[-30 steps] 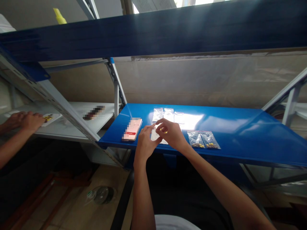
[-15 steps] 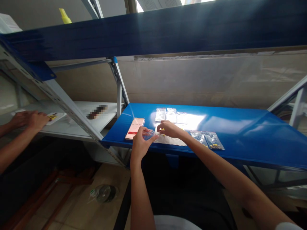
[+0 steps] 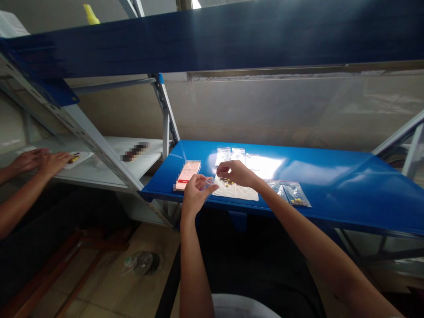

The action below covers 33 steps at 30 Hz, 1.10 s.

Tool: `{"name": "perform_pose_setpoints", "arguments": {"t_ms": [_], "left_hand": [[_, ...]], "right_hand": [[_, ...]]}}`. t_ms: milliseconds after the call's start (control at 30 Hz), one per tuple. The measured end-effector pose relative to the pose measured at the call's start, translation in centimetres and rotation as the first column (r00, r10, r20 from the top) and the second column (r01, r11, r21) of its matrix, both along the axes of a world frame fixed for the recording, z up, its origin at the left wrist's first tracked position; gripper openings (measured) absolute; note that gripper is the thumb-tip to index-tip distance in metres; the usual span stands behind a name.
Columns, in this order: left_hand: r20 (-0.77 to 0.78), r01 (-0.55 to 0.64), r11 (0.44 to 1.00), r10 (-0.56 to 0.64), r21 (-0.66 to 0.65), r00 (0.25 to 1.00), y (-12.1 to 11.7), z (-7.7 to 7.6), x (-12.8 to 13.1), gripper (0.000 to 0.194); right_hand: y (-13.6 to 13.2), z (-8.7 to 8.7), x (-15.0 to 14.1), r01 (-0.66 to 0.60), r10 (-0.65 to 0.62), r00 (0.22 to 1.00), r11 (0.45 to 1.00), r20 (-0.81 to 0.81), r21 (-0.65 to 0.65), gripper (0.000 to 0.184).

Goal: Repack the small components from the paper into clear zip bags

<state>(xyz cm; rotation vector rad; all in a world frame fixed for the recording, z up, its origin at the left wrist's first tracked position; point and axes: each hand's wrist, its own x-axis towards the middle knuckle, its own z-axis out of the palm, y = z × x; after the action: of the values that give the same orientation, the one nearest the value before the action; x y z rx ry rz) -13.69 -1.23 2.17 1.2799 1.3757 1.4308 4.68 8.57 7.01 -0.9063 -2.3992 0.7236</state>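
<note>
My left hand is closed on a small clear plastic bag, held between thumb and fingers at the left side of a white cloth. Just right of the bag, my right hand hovers over the cloth with its fingertips pinched together; whatever is in them is too small or hidden to make out. Beneath it lie small yellow and dark brown pieces, partly covered by the hand. A phone showing a running timer rests beside my left hand.
Several small clear bags lie behind the cloth on the blue shelf. To the right are two zip bags with yellow and dark pieces. At far left, another person's hands work on a white shelf. A blue beam crosses overhead.
My right hand has risen slightly off the cloth and away from the bag, uncovering more of the small pieces. My left hand keeps the bag in nearly the same place.
</note>
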Motion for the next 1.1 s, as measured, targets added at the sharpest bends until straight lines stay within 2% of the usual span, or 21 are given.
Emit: {"name": "perform_pose_setpoints", "arguments": {"t_ms": [67, 200, 433, 500, 567, 667, 767, 833, 967, 1100], "left_hand": [[0.017, 0.002, 1.0, -0.002, -0.002, 1.0, 0.1, -0.1, 0.3, 0.053], [0.053, 0.012, 1.0, -0.012, 0.005, 0.999, 0.2, -0.1, 0.7, 0.055], [0.173, 0.041, 0.999, -0.046, 0.03, 0.984, 0.0, 0.1, 0.7, 0.052], [0.193, 0.031, 0.999, -0.036, 0.028, 0.981, 0.0, 0.2, 0.6, 0.051], [0.206, 0.032, 0.999, -0.036, 0.022, 0.978, 0.0, 0.2, 0.5, 0.05], [0.202, 0.031, 0.999, -0.032, 0.01, 0.979, 0.0, 0.0, 0.2, 0.05], [0.206, 0.027, 0.999, -0.03, 0.019, 0.978, 0.1, -0.2, 0.1, 0.051], [0.23, 0.031, 0.999, -0.036, 0.023, 0.972, 0.1, -0.2, 0.0, 0.052], [0.266, 0.03, 0.999, -0.033, 0.015, 0.963, 0.1, -0.2, 0.0, 0.05], [0.274, 0.026, 1.0, -0.025, 0.002, 0.961, 0.0, -0.2, -0.1, 0.05]], "right_hand": [[-0.8, 1.3, 0.0, -0.029, 0.026, 0.999, 0.998, -0.041, -0.054, 0.006], [-1.8, 2.9, -0.5, -0.097, 0.095, 0.995, 0.99, -0.019, -0.103, 0.008], [-1.7, 3.8, -0.9, -0.218, 0.219, 0.975, 0.975, -0.035, 0.052, 0.022], [-0.9, 3.4, -0.8, -0.189, 0.195, 0.978, 0.979, -0.078, 0.08, 0.024], [0.0, 2.3, -0.6, -0.086, 0.092, 0.994, 0.99, -0.052, 0.113, 0.024], [1.3, -0.1, -0.7, 0.051, -0.073, 0.989, 0.986, 0.132, 0.159, 0.019], [1.7, -2.4, -1.0, 0.095, -0.141, 0.946, 0.982, 0.293, 0.166, 0.012], [1.7, -3.3, -1.4, 0.11, -0.177, 0.917, 0.974, 0.359, 0.199, 0.013], [1.4, -3.9, -1.9, 0.095, -0.187, 0.887, 0.969, 0.422, 0.229, 0.016], [1.3, -3.5, -2.0, 0.086, -0.185, 0.893, 0.965, 0.409, 0.247, 0.021]]}}
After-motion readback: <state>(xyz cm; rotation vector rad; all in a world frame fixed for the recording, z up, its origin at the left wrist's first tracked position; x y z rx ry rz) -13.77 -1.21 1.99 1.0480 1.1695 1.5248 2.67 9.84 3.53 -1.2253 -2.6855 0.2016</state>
